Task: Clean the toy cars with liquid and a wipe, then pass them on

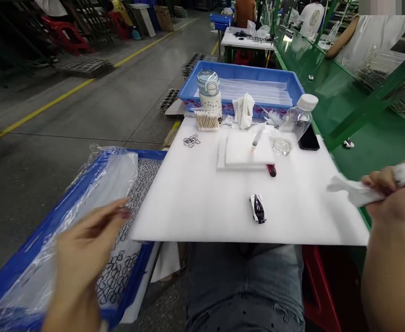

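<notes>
My left hand (85,244) is over the blue tray (149,258) at the left, thumb and fingertips pinched together. Whatever is between them is too small to make out. Many thin black rings (119,272) lie on the tray's light lining, partly under clear plastic film (81,207). At the right, my right hand (396,193) is closed around a crumpled white cloth (356,191), raised beside the table edge. One finger of that hand has a white wrap. A small white-and-black toy car (258,209) sits on the white table (195,203) between my hands.
A small pile of black rings (191,141) lies at the table's left. Cotton swabs (207,121), a tumbler (209,92), white foam sheets (246,150), a red cutter (271,170), a clear bottle (294,124) and a phone (309,139) stand farther back. A green conveyor (365,152) runs along the right.
</notes>
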`<state>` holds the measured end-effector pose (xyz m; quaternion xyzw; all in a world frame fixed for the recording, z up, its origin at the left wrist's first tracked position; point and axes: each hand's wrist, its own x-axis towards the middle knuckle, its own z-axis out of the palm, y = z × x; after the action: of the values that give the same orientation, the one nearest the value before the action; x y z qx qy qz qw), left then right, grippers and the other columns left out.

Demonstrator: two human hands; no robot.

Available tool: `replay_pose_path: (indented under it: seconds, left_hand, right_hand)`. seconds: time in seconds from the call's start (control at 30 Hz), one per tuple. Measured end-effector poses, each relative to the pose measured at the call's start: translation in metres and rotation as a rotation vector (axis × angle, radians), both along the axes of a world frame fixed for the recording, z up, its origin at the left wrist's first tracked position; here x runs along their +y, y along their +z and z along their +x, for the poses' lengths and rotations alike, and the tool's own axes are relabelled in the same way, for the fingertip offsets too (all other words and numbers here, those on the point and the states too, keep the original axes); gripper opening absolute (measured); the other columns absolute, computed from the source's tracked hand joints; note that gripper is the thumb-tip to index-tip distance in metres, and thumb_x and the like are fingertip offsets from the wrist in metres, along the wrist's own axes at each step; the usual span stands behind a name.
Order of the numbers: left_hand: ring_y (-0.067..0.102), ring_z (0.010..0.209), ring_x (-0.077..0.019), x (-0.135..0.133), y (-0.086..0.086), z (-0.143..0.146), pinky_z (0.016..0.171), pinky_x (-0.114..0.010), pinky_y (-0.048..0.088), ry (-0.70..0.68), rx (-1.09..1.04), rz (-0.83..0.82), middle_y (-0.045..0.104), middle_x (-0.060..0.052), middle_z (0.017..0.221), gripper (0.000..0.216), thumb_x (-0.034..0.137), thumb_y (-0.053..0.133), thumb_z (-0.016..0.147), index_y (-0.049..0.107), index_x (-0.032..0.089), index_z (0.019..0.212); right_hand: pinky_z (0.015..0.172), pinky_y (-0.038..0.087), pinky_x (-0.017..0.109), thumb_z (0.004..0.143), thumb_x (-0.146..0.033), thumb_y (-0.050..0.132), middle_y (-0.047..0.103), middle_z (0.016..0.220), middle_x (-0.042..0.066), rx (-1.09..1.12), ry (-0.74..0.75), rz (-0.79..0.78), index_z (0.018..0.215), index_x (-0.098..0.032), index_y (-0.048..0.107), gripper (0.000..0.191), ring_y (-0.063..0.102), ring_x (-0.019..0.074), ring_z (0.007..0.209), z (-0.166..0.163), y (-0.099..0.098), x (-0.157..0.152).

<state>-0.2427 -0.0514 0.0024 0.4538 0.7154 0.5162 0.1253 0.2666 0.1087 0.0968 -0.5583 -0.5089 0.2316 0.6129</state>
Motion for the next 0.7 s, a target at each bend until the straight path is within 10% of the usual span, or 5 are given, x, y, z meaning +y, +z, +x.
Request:
replay_pose_path:
  seconds: [0.13,0.3,0.7]
  left_hand:
    - [0.069,0.073,-0.0176,0.042,0.024,0.103,0.075,-0.03,0.059,-0.443,-0.372,-0.079,0.074,-0.003,0.08,0.017,0.035,0.079,0.076,0.076,0.021,0.086]
    - [0.068,0.072,-0.0126,0.06,0.029,0.185,0.068,-0.022,0.056,-0.666,-1.069,-0.067,0.072,-0.004,0.078,0.023,0.034,0.09,0.063,0.073,0.018,0.068]
    - [0.064,0.06,-0.0096,0.061,0.028,0.224,0.059,-0.017,0.055,-0.67,-1.041,-0.01,0.072,-0.001,0.066,0.019,0.026,0.092,0.059,0.077,0.021,0.07]
  right_hand:
    - [0.049,0.033,0.026,0.086,-0.04,0.058,0.026,0.044,-0.008,0.413,0.307,-0.21,0.063,-0.022,0.036,0.037,0.025,0.0066,0.04,-0.063,-0.025,-0.02]
    - [0.044,0.027,0.021,0.085,-0.044,0.067,0.041,0.058,-0.007,0.238,0.783,-0.581,0.08,-0.021,0.046,0.031,0.036,0.0078,0.047,-0.103,-0.06,-0.07]
    - [0.048,0.031,0.022,0.098,-0.041,0.05,0.045,0.064,-0.004,0.025,0.855,-0.324,0.084,-0.02,0.053,0.026,0.038,0.0085,0.053,-0.129,-0.047,-0.093]
